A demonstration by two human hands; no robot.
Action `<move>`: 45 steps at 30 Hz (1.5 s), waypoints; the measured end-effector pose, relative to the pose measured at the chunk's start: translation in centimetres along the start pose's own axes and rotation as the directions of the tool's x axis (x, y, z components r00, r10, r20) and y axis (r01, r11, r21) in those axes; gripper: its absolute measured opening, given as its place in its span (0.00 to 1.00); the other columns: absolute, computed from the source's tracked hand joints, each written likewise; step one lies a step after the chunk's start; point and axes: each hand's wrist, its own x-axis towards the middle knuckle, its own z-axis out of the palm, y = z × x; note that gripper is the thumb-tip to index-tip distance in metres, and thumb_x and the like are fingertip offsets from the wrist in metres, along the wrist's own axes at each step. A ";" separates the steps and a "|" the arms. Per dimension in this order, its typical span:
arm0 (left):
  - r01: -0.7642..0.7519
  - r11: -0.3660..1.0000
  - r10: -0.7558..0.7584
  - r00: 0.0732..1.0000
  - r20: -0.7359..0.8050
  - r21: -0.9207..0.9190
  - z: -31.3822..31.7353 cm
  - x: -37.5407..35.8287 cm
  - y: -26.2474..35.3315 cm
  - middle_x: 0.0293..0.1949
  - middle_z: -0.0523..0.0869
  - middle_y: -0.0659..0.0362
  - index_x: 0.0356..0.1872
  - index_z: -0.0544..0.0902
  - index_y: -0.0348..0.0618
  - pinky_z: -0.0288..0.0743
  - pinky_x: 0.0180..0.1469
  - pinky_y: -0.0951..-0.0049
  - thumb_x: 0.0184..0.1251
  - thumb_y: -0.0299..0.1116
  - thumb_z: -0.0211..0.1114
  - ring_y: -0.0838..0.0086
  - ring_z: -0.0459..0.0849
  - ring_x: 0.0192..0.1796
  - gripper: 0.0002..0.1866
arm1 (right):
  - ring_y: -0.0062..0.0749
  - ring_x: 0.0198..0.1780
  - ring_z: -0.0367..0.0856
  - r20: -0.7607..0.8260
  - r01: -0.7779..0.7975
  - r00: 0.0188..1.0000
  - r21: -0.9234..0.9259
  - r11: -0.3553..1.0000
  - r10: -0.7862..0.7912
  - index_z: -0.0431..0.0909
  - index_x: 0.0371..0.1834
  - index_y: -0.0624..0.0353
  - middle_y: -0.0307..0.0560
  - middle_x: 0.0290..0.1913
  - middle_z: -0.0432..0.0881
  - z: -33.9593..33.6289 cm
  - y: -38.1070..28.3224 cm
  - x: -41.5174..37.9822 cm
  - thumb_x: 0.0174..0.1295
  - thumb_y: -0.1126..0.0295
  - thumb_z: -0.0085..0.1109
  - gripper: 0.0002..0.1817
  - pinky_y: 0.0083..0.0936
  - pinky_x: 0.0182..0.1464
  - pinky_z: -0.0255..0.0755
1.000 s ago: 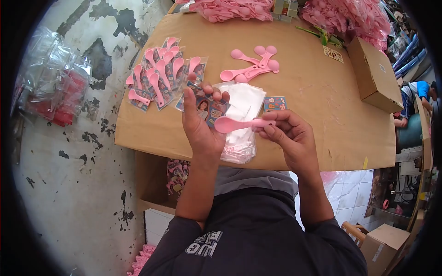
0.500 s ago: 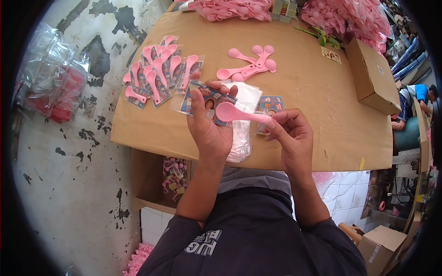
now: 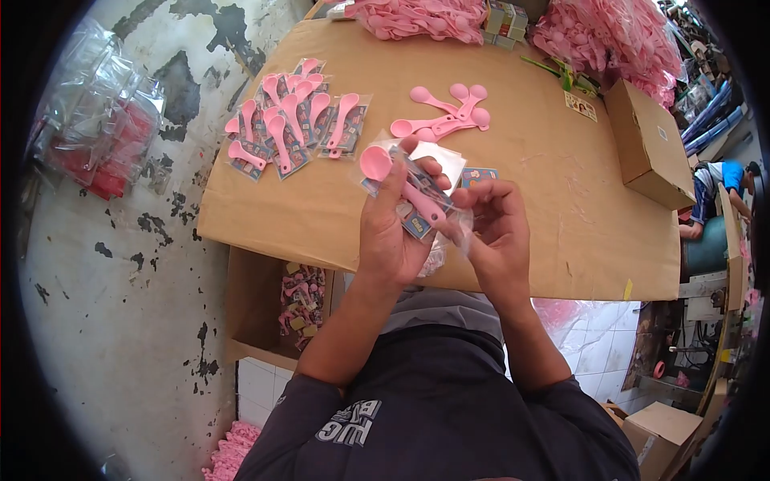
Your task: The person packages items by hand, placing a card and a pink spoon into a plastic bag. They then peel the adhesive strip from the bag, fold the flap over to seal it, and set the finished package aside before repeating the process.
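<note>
My left hand (image 3: pixel 389 240) is closed around a clear plastic bag (image 3: pixel 460 216) with a blue printed card (image 3: pixel 416 225) in it. A pink measuring spoon (image 3: pixel 423 200) lies against the card, bowl to the upper left and handle end toward my right hand; it looks to be inside the bag. My right hand (image 3: pixel 504 240) pinches the bag's right end between thumb and fingers. Beneath my hands are white-looking plastic bags (image 3: pixel 442 158), partly hidden, and another printed card (image 3: pixel 479 174). Beyond them lies a small group of loose pink spoons (image 3: pixel 449 122).
Several bagged spoons with cards (image 3: pixel 293 116) lie at the table's left. Heaps of pink spoons (image 3: pixel 601 36), stacked cards (image 3: pixel 504 22) and a cardboard box (image 3: pixel 648 144) stand toward the far and right sides. An open carton (image 3: pixel 257 301) sits below the table. Another person (image 3: pixel 726 180) is at far right.
The spoon has moved from my right hand's pinch over onto the card packet in my left hand. My right hand has shifted left to the bag's end. The view has shifted slightly.
</note>
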 end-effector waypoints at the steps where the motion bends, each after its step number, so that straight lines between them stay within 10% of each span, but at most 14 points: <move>1: 0.037 0.999 -0.036 0.997 0.068 -0.017 -0.1 0.1 0.3 0.52 0.83 0.58 0.73 0.69 0.47 0.81 0.65 0.53 0.84 0.39 0.53 0.70 0.84 0.54 0.22 | 0.22 0.47 0.77 -0.040 0.046 0.998 -0.099 0.994 -0.051 0.83 0.48 0.60 0.41 0.49 0.80 0.1 -0.1 0.0 0.60 0.76 0.75 0.14 0.22 0.49 0.74; 5: 0.093 0.996 -0.092 0.995 -0.046 0.008 -0.4 0.7 1.0 0.63 0.81 0.51 0.71 0.71 0.43 0.72 0.75 0.48 0.83 0.35 0.54 0.63 0.81 0.66 0.21 | 0.37 0.50 0.77 0.347 0.590 0.807 -0.503 0.631 -0.478 0.86 0.47 0.58 0.48 0.55 0.80 -2.6 -1.2 0.1 0.58 0.75 0.73 0.13 0.29 0.51 0.74; 10: 0.173 0.985 -0.173 0.985 0.018 -0.019 1.0 1.2 1.9 0.72 0.73 0.44 0.72 0.69 0.37 0.67 0.77 0.48 0.84 0.37 0.52 0.57 0.72 0.75 0.23 | 0.46 0.62 0.76 0.182 0.482 0.876 -0.375 0.792 -0.447 0.87 0.53 0.54 0.53 0.65 0.79 -5.0 -1.9 0.5 0.60 0.74 0.68 0.16 0.38 0.60 0.72; 12: 0.250 0.968 -0.250 0.968 0.032 -0.020 1.9 0.8 1.9 0.70 0.74 0.42 0.72 0.67 0.37 0.70 0.75 0.50 0.85 0.41 0.50 0.54 0.74 0.73 0.24 | 0.53 0.71 0.71 0.305 0.510 0.848 -0.693 0.510 -0.434 0.87 0.56 0.53 0.52 0.71 0.76 -4.4 -2.7 1.8 0.61 0.75 0.66 0.18 0.45 0.69 0.67; 17: 0.381 0.921 -0.385 0.922 0.043 0.074 1.7 0.0 0.9 0.74 0.71 0.44 0.78 0.61 0.38 0.70 0.74 0.55 0.85 0.45 0.48 0.55 0.70 0.76 0.30 | 0.54 0.78 0.63 0.494 0.635 0.767 -0.679 0.368 -0.410 0.90 0.53 0.46 0.51 0.75 0.73 -2.6 -2.2 2.4 0.59 0.76 0.67 0.18 0.47 0.75 0.61; 24: 0.030 0.885 -0.071 0.995 0.070 0.464 0.6 -0.3 2.2 0.73 0.72 0.39 0.78 0.59 0.34 0.59 0.79 0.58 0.85 0.45 0.48 0.61 0.67 0.78 0.31 | 0.34 0.45 0.84 0.320 0.500 0.860 -0.381 0.778 -0.397 0.87 0.50 0.59 0.44 0.42 0.87 -3.3 -2.6 2.7 0.59 0.76 0.71 0.15 0.29 0.50 0.78; 27: -0.002 0.750 -0.107 0.986 0.125 0.662 1.3 -0.7 2.1 0.69 0.77 0.40 0.71 0.70 0.30 0.76 0.67 0.63 0.81 0.41 0.57 0.63 0.82 0.65 0.28 | 0.17 0.36 0.80 0.190 0.091 0.981 -0.236 0.968 -0.045 0.75 0.64 0.62 0.38 0.32 0.80 -2.8 -2.6 2.1 0.65 0.76 0.70 0.25 0.19 0.44 0.75; 34: 0.032 0.661 -0.034 0.999 -0.012 0.750 2.0 -1.7 1.3 0.47 0.91 0.49 0.67 0.74 0.32 0.82 0.51 0.76 0.77 0.28 0.64 0.75 0.89 0.48 0.22 | 0.22 0.38 0.82 0.004 -0.007 1.000 -0.243 0.970 0.008 0.76 0.60 0.63 0.42 0.38 0.84 -2.3 -1.4 1.5 0.63 0.77 0.72 0.22 0.24 0.42 0.77; 36: 0.005 0.647 0.016 1.000 -0.020 0.762 2.2 -2.1 1.3 0.44 0.91 0.51 0.69 0.73 0.34 0.82 0.49 0.77 0.78 0.27 0.63 0.76 0.89 0.45 0.22 | 0.31 0.42 0.84 0.130 0.450 0.861 -0.645 0.618 -0.491 0.79 0.56 0.63 0.49 0.45 0.84 -2.6 -1.2 2.6 0.61 0.77 0.72 0.20 0.28 0.42 0.79; 45: -0.146 0.200 0.010 0.989 0.147 0.969 2.2 -3.1 1.4 0.31 0.90 0.47 0.76 0.68 0.45 0.77 0.40 0.75 0.77 0.28 0.61 0.81 0.87 0.36 0.29 | 0.41 0.48 0.79 0.235 0.551 0.728 -0.760 0.345 -0.645 0.88 0.46 0.57 0.46 0.52 0.83 -0.7 -1.6 3.7 0.53 0.79 0.72 0.15 0.35 0.47 0.75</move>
